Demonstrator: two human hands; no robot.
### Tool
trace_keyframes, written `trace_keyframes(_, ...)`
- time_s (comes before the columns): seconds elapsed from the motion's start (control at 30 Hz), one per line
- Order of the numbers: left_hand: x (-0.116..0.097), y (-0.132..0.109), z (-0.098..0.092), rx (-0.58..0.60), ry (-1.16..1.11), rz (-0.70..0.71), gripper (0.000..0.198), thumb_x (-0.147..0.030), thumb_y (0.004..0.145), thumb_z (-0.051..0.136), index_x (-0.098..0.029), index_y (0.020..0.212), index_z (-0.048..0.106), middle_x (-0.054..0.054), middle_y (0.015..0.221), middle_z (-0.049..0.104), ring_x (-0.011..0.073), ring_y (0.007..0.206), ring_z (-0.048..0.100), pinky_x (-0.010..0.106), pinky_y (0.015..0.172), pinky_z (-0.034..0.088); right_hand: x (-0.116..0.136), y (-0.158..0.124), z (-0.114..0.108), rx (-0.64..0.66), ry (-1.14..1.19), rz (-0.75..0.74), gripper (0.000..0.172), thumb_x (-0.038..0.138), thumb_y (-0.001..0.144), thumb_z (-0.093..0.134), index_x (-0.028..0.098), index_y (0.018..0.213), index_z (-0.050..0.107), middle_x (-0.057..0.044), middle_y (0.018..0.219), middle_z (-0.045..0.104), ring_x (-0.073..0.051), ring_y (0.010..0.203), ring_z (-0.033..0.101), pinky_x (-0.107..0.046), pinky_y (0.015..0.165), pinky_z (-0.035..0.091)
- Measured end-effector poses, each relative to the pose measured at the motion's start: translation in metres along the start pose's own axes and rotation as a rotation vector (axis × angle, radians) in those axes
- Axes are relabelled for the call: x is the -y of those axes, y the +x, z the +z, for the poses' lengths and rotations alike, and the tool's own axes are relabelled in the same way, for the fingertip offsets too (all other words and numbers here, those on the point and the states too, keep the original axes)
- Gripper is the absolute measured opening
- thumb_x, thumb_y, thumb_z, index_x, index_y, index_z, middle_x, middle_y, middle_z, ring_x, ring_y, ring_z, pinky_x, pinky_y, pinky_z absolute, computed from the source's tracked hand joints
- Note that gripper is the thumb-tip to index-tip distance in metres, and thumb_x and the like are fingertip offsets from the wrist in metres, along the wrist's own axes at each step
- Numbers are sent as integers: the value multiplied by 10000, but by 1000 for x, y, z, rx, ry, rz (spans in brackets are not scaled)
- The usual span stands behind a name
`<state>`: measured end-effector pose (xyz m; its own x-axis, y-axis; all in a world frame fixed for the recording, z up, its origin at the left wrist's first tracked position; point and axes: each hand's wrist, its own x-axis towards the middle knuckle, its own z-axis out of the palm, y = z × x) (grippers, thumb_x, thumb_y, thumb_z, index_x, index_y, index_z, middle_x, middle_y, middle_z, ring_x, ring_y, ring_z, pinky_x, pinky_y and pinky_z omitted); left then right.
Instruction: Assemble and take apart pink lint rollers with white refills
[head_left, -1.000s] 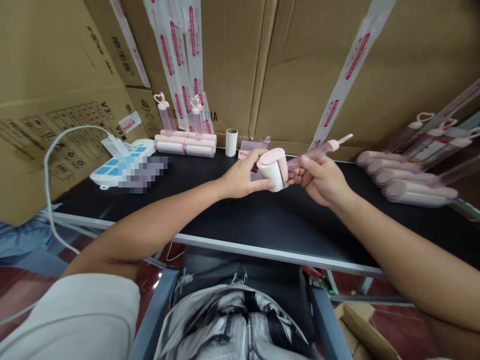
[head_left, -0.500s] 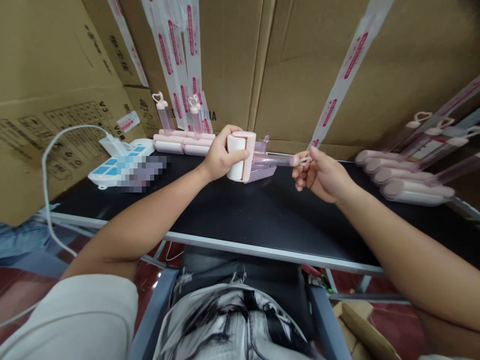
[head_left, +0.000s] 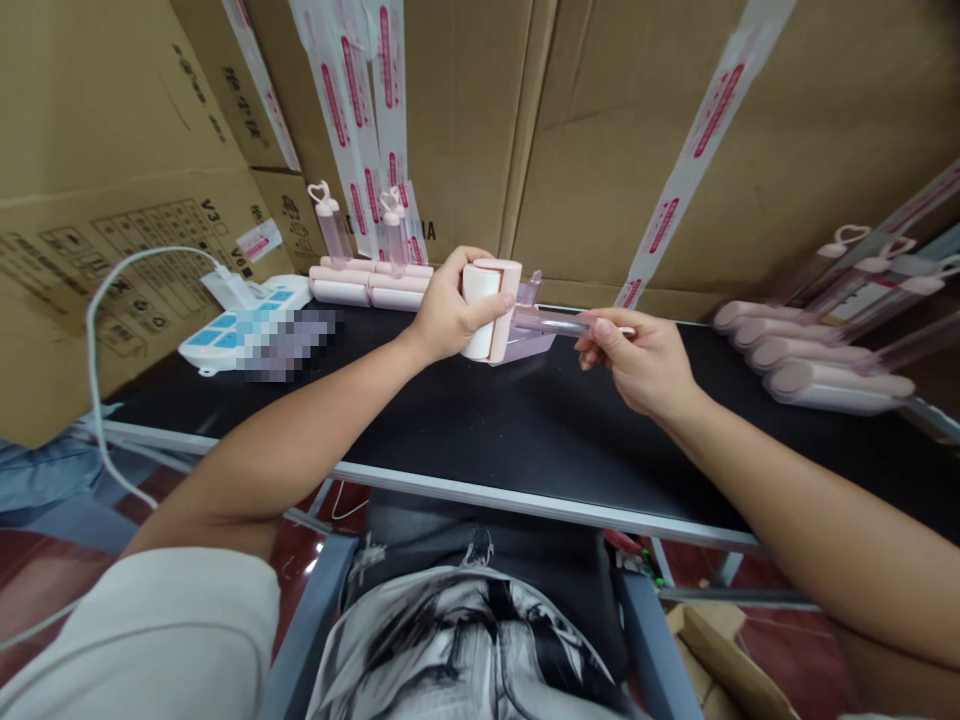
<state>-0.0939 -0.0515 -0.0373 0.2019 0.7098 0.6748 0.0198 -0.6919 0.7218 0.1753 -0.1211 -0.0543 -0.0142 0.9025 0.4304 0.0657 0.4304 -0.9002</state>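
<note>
My left hand (head_left: 457, 305) is wrapped around the white and pink head of a lint roller (head_left: 493, 312), held above the black table. The lint roller's clear pinkish handle (head_left: 551, 322) points right. At the handle's far end, my right hand (head_left: 641, 355) pinches the pink tip, with thumb and fingers closed and most of the end loop hidden. A translucent plastic part (head_left: 525, 347) shows just behind the handle, partly covered; whether it is attached cannot be made out.
Two like rollers (head_left: 401, 290) lie at the back left, handles upright. Several more rollers (head_left: 840, 385) are lined up at the right. A white and blue power strip (head_left: 217, 345) with a plugged cable sits at the left. Cardboard walls (head_left: 622, 120) stand behind the black table (head_left: 480, 440).
My right hand has moved slightly left and closed more fully over the handle's end, covering the loop. The roller has shifted slightly right in my left hand.
</note>
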Motion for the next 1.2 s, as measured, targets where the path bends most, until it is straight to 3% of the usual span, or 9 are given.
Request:
trace_keyframes(0.17,-11,-2,8,-86,-130,-140,662,-594,675,962,-237,1073,571,9,967,704,193,908,704,310,825,564,3,-11,0,-96,-310,-246,441,687,969,737,274,1103,813,-51,827,805,-226,677,750,-387,699,620)
trace_keyframes(0.4,-25,-5,17,-75,-340,-339,621,-461,665,959,-239,1074,549,-15,865,705,188,774,739,347,740,611,-3,-9,-12,-188,-766,-597,635,797,1011,535,238,1145,807,-158,956,830,-314,882,808,-447,837,649)
trace_keyframes(0.53,-33,-6,19,-34,-416,-402,600,-444,662,940,-226,1085,574,-24,816,713,178,688,729,349,680,619,-5,-4,-18,-189,-868,-725,665,801,1031,469,237,1129,807,-157,892,804,-321,860,787,-482,827,634)
trace_keyframes(0.7,-35,-5,22,10,-504,-451,546,-402,671,910,-203,1084,613,-23,760,710,160,640,706,328,648,614,-8,1,-27,-155,-850,-884,531,707,1046,557,241,1130,797,-136,833,767,-324,847,761,-503,827,614)
trace_keyframes(1.03,-33,-8,32,-65,-593,-589,354,-319,752,869,-186,994,647,32,738,752,209,694,750,380,722,655,-3,2,-30,-198,-883,-839,508,710,1043,552,263,1096,786,-148,894,775,-336,891,763,-522,842,612)
trace_keyframes(1.2,-29,-7,29,1,-597,-614,260,-280,780,840,-182,949,669,44,743,767,217,716,759,383,732,656,7,2,-27,-127,-784,-664,542,737,1036,544,261,1069,801,-126,872,790,-300,829,774,-472,814,625)
